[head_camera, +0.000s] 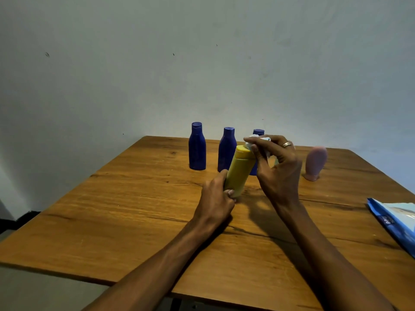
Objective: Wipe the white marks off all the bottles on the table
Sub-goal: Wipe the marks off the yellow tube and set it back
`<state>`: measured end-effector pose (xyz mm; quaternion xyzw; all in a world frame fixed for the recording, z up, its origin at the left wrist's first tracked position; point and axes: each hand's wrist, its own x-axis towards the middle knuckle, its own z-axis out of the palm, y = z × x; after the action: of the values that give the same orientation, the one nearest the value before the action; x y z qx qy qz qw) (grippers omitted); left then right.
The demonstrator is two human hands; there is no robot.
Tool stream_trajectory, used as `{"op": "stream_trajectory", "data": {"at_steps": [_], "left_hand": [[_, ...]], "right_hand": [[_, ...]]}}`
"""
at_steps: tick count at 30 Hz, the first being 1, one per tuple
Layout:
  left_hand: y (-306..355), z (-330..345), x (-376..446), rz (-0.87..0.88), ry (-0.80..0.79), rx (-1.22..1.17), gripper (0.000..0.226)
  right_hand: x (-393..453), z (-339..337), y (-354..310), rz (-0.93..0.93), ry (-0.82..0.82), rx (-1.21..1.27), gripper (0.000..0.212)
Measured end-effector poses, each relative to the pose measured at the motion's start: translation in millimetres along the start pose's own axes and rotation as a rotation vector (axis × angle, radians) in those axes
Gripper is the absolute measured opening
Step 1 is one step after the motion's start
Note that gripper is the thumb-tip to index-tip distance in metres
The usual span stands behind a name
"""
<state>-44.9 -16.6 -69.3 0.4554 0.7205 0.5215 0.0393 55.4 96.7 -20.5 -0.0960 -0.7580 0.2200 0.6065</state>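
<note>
Left hand (216, 196) grips the tilted yellow bottle (239, 170) near its base. Right hand (277, 163) pinches a white wipe (258, 141) against that bottle's cap.

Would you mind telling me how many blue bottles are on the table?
3. One stands far left, one beside it behind the yellow bottle, and one is mostly hidden behind the right hand. Others could be hidden too.
</note>
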Motion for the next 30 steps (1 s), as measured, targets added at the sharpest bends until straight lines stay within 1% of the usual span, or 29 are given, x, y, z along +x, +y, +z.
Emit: {"op": "stream_trajectory", "data": {"at_steps": [7, 9, 11, 13, 16, 19, 21, 23, 26, 30], "left_hand": [[0.9, 0.1, -0.3, -0.009, -0.004, 0.002, 0.048], [1.7, -0.3, -0.6, -0.016, -0.007, -0.002, 0.05], [2.5, -1.2, -0.8, -0.02, -0.005, 0.002, 0.052], [2.2, -2.1, -1.0, -0.029, 0.003, 0.007, 0.052], [2.7, -3.1, -1.2, -0.037, 0.021, -0.001, 0.051], [4.8, -3.6, -2.0, -0.058, 0.017, 0.006, 0.052], [5.3, -4.7, -2.8, -0.052, 0.02, 0.011, 0.05], [5.2, -5.8, -3.2, -0.033, 0.029, 0.022, 0.042], [5.7, -6.1, -3.2, -0.031, 0.046, 0.04, 0.029], [4.9, -5.6, -1.7, -0.041, 0.065, 0.072, 0.028]], "right_hand": [[-0.8, 3.6, -12.6, -0.164, -0.119, -0.123, 0.046], [0.2, 3.5, -14.3, -0.161, -0.098, -0.113, 0.046], [0.1, 2.9, -15.5, -0.195, -0.093, -0.109, 0.04], [-0.3, 1.8, -15.9, -0.255, -0.116, -0.104, 0.036], [0.5, 0.3, -14.9, -0.287, -0.163, -0.124, 0.033], [1.0, -0.6, -13.9, -0.336, -0.209, -0.193, 0.036], [0.7, -0.4, -13.1, -0.366, -0.205, -0.234, 0.038], [0.9, -1.1, -11.0, -0.336, -0.182, -0.239, 0.041], [2.9, -6.3, -4.2, -0.187, -0.122, -0.166, 0.043], [5.3, -9.7, 3.5, -0.066, -0.111, -0.098, 0.038]]}}
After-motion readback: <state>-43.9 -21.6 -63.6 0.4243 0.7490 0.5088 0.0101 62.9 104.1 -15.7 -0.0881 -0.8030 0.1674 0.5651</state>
